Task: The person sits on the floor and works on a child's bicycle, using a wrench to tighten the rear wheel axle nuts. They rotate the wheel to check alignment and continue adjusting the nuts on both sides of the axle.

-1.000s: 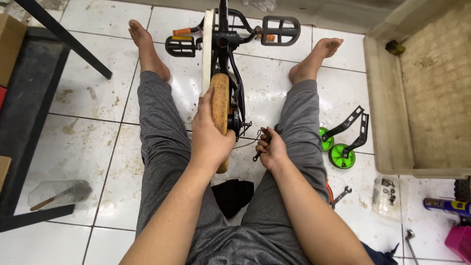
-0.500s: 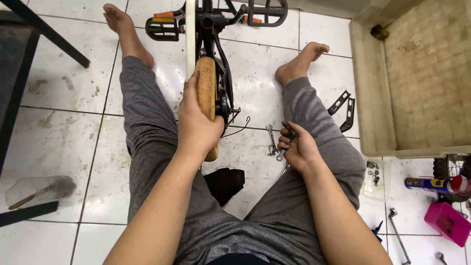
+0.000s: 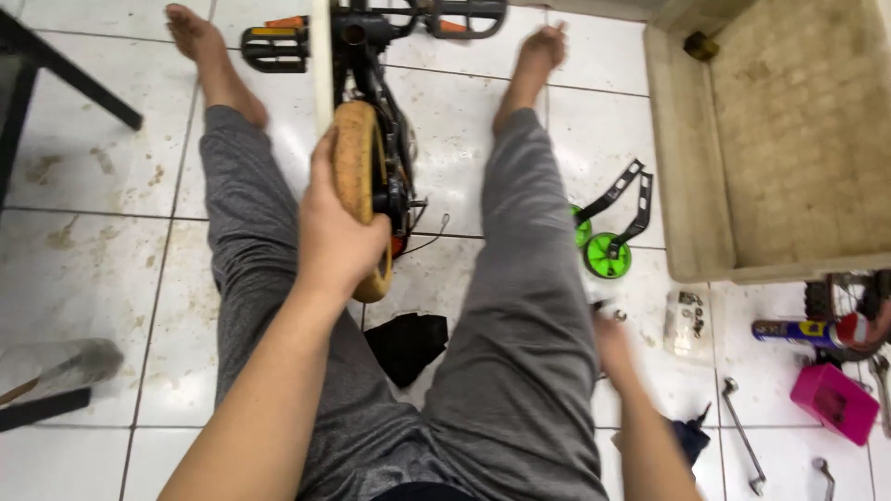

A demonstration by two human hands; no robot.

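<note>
My left hand (image 3: 336, 237): wrapped around tan bicycle wheel (image 3: 357, 176). My right hand (image 3: 614, 345): blurred beside thigh, grip I cannot tell, near green training wheels (image 3: 603, 250).

The left hand (image 3: 336, 232) grips a small bicycle wheel (image 3: 360, 186) whose tan tyre looks matt, rough and dirt-worn, like rubber. Beyond it, the bike frame (image 3: 371, 65) is glossy black metal. Near the right hand (image 3: 614, 345) lie glossy green plastic training wheels (image 3: 601, 249) and a shiny metal spanner (image 3: 740, 431). White floor tiles (image 3: 93, 269) look glazed but smeared.
</note>
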